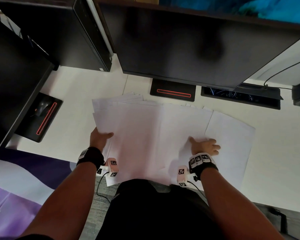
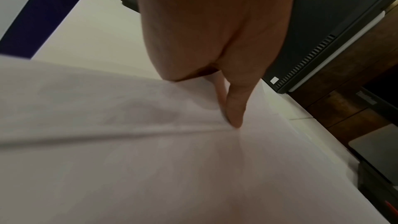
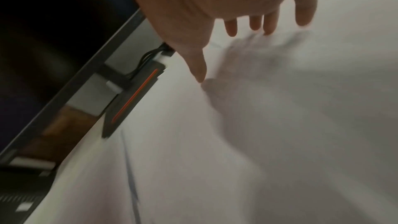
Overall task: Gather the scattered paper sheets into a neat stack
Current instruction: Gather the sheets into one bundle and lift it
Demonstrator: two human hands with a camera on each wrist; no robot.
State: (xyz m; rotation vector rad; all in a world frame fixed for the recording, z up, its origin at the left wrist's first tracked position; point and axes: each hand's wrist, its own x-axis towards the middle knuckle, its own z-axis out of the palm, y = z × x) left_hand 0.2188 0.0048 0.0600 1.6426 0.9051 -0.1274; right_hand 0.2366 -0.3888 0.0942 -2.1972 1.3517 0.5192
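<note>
Several white paper sheets (image 1: 145, 135) lie overlapped and fanned out on the white desk (image 1: 76, 87), and their near ends hang over the front edge. One sheet (image 1: 232, 135) sticks out to the right. My left hand (image 1: 100, 138) pinches the left edge of the pile. Its thumb (image 2: 234, 108) lies on top, and its fingers are hidden under the paper (image 2: 150, 159). My right hand (image 1: 205, 146) is spread flat on the sheets right of the middle. Its fingers (image 3: 269, 25) are straight and apart over the paper (image 3: 280, 125).
A dark monitor (image 1: 197, 40) hangs over the back of the desk, with its base (image 1: 173, 92) just behind the sheets. A second monitor (image 1: 10, 75) stands at the left, and a mouse (image 1: 42, 106) lies on its base. A computer tower (image 1: 87, 32) and a cable cutout (image 1: 241, 97) are further back.
</note>
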